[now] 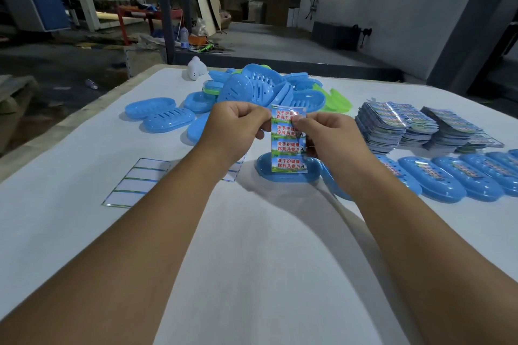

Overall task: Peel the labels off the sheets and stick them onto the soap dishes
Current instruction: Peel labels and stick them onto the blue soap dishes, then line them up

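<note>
Both forearms reach in from six o'clock over the white table (252,260) and meet at centre frame. Going left to right: an emptied backing sheet (137,182) lies flat at nine o'clock, its label spaces blank. Loose blue soap dishes (159,112) sit at ten o'clock beside a heaped pile of soap dishes (260,87) at twelve o'clock. Left hand (235,126) is curled, pinching the upper left edge of the label sheet (287,143), which hangs upright with four printed labels. Right hand (328,134) is curled too, fingertips nipping the sheet's upper right edge by the top label. Directly behind the sheet, one blue soap dish (288,175) rests on the table. At two o'clock stand stacks of label sheets (398,126); at three o'clock a row of labelled soap dishes (459,176) lies side by side.
</note>
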Motion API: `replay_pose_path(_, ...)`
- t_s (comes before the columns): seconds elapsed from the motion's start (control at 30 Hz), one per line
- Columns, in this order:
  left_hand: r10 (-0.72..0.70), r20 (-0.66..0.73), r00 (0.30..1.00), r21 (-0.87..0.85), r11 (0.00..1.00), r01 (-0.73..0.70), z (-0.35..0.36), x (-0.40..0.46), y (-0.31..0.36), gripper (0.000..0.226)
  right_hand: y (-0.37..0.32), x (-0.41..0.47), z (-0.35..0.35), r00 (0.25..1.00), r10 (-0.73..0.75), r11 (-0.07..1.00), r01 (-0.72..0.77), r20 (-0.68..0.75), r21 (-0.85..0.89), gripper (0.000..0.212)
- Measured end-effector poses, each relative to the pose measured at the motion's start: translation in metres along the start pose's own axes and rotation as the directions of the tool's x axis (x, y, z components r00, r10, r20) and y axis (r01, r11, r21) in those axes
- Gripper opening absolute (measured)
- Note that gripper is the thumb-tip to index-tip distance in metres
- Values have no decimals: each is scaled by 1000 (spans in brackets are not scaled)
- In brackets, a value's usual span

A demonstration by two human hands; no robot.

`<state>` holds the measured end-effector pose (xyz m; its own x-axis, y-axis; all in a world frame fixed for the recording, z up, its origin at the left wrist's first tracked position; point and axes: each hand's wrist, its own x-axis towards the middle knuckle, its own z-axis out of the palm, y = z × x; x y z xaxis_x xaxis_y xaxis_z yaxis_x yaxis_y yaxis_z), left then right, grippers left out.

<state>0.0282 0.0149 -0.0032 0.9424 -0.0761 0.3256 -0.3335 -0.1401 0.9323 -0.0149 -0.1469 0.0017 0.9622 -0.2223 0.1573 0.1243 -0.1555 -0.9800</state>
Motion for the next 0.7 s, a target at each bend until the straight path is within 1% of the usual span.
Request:
replay_pose_path(0.23,18,13,1000,53,998,-18,1,1,-3,26,0,2,-1,1000,27,999,-27,-13,-18,20)
replay_pose_path(0.3,26,23,999,62,998,-27,2,2,-3,26,1,2,0,1000,23,1000,-22,-15,12,14)
replay_pose_path(0.33,29,27,999,61,998,-31,2,1,-3,25,3,3,0,999,-2,1000,1,-40,-2,8)
replay_pose_path(0.37,35,30,999,58,998,-36,3,1,-2,25,4,4,0,995,-49,997,42,-90,-71,7)
replay_pose_path(0.43,55,34,998,56,997,-56,3,0,-1,25,9,7,-1,965,-203,947,149,-169,-284,19)
replay_pose_path(0.47,67,38,997,59,996,-70,3,0,-1,25,9,7,0,947,-270,917,198,-173,-346,19)
replay_pose_path(0.5,81,45,996,65,994,-84,4,-1,-1,25,9,6,1,938,-308,902,234,-159,-364,16)
replay_pose_path(0.57,113,63,992,72,991,-117,5,-2,-2,24,10,3,3,934,-336,892,274,-124,-359,12)
replay_pose_path(0.7,164,78,983,70,983,-169,7,-3,-4,22,10,0,6,930,-355,880,296,-99,-373,14)
